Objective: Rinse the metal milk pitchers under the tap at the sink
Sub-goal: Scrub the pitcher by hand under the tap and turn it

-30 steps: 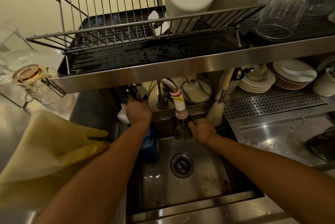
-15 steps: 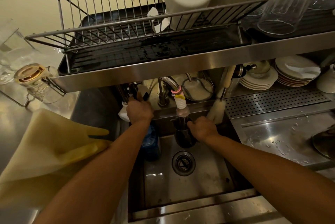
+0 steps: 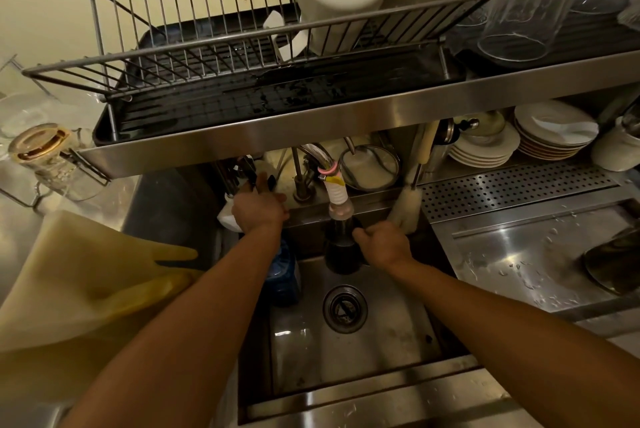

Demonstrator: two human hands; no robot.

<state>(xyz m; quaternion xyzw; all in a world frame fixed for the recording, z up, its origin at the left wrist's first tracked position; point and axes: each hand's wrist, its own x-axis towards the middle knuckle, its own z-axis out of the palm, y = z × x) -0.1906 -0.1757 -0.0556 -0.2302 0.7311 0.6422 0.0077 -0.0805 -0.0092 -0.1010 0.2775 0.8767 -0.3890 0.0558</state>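
Observation:
My right hand point(image 3: 382, 243) grips a dark metal milk pitcher point(image 3: 342, 253) and holds it upright right under the tap's white ribbed nozzle point(image 3: 337, 197), over the back of the steel sink point(image 3: 349, 355). My left hand point(image 3: 259, 209) reaches to the black tap handle point(image 3: 254, 180) behind the sink's left rear corner, fingers curled on it. The curved chrome spout point(image 3: 317, 152) comes out from under the shelf. Whether water runs is unclear.
A steel shelf with a wire dish rack point(image 3: 242, 57), white tubs and glasses hangs low over the tap. Yellow rubber gloves point(image 3: 90, 275) lie left. A blue bottle point(image 3: 284, 280) stands in the sink's left corner. Plates point(image 3: 485, 147), a brush point(image 3: 407, 206) and a perforated drainboard point(image 3: 512, 185) sit right.
The pitcher sank a little lower beneath the nozzle in my right hand. My left hand stayed on the tap handle, and the view shifted slightly.

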